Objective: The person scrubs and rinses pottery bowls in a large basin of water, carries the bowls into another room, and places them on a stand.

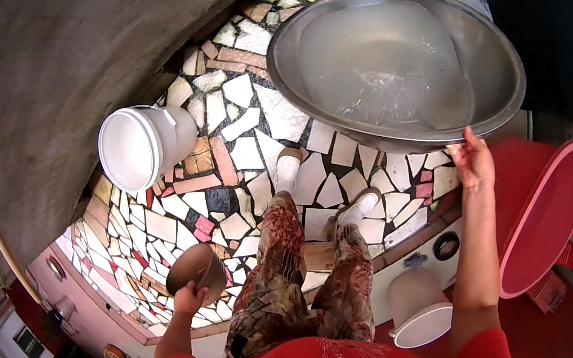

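Observation:
At the upper right a wide stainless steel basin (493,79) stands tilted, with cloudy water (386,58) pooled in it and ripples near the middle. My right hand (473,160) grips the near rim of this basin, thumb and fingers at the edge. On the lower left, my left hand (188,298) holds a round brownish bowl (197,275) by its rim; whether anything is in it I cannot tell. A white plastic bucket (181,134) with a wire handle stands to the left of the basin, near the wall.
Broken-tile mosaic (250,153) covers the floor under my feet. A large red plastic tub (546,219) leans beside my right forearm. Another white bucket (417,300) is behind my legs. A grey wall (96,45) runs along the left, and a dark mat (542,30) lies at far right.

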{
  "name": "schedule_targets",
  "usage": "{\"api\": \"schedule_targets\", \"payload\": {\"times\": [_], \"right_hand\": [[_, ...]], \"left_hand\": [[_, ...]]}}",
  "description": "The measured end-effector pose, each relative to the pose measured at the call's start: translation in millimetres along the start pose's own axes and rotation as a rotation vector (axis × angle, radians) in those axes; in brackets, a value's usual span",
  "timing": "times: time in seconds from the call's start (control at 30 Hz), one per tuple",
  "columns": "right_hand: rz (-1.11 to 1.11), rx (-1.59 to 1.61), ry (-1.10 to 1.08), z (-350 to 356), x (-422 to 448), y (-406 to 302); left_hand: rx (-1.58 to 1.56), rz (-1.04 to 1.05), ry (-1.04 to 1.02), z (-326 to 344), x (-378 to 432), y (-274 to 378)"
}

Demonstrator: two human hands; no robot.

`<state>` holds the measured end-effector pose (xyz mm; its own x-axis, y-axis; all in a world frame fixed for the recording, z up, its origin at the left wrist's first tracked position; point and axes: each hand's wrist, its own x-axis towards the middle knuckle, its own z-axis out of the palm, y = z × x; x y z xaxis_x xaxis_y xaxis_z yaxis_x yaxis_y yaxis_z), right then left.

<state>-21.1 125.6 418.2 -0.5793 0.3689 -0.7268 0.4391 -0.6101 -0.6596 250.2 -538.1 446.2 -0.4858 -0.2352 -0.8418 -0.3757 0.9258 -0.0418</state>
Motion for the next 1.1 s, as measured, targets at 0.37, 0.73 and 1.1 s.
{"api": "schedule_targets", "payload": {"times": [0.37,0.73,1.1], "right_hand": [[0.004,-0.019,0.081,-72.4,13.2,46.9],[0.204,0.023,0.247,-107.7,4.0,110.8],[-0.039,-0.18,0.152,-59.0,-46.0,-48.6]], "left_hand": [[-0.133,0.023,0.025,30.1,7.2,10.8],[-0.176,0.007,0.018,41.7,4.1,19.1],[-0.401,0.017,0.074,61.3,16.1,12.3]]}}
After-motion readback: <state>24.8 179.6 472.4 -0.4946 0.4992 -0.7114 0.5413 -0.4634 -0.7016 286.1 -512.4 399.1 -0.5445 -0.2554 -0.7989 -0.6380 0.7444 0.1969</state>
